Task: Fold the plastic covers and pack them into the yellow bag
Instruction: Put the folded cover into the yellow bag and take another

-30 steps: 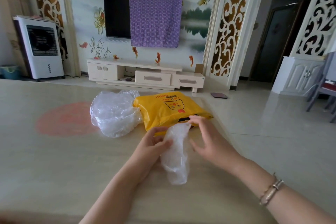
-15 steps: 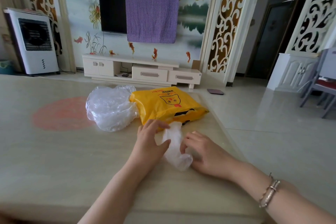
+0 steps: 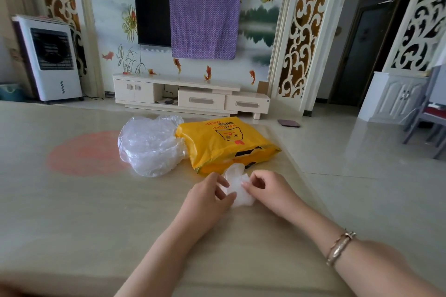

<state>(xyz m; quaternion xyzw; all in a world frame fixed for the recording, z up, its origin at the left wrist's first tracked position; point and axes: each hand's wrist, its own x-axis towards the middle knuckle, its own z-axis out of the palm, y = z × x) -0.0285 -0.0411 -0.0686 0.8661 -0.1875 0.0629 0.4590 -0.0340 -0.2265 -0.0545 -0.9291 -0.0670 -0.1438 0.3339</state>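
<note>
A small clear plastic cover [image 3: 237,188] lies bunched on the table [image 3: 72,212] just in front of the yellow bag [image 3: 224,144]. My left hand [image 3: 207,198] pinches its left side with curled fingers. My right hand [image 3: 268,190] pinches its right side with thumb and fingertips. The yellow bag lies flat with a cartoon face print, its opening edge facing me. A loose heap of clear plastic covers [image 3: 150,144] sits to the bag's left, touching it.
The table's right edge [image 3: 301,176] runs close beside the bag and my right forearm, with tiled floor beyond. A pink round patch [image 3: 82,154] marks the tabletop at left. A TV stand [image 3: 190,96] and a white cooler [image 3: 48,60] stand far behind.
The cover hung long between my hands a second ago. It has been folded down into a short compact wad on the table, and both hands have closed in on it.
</note>
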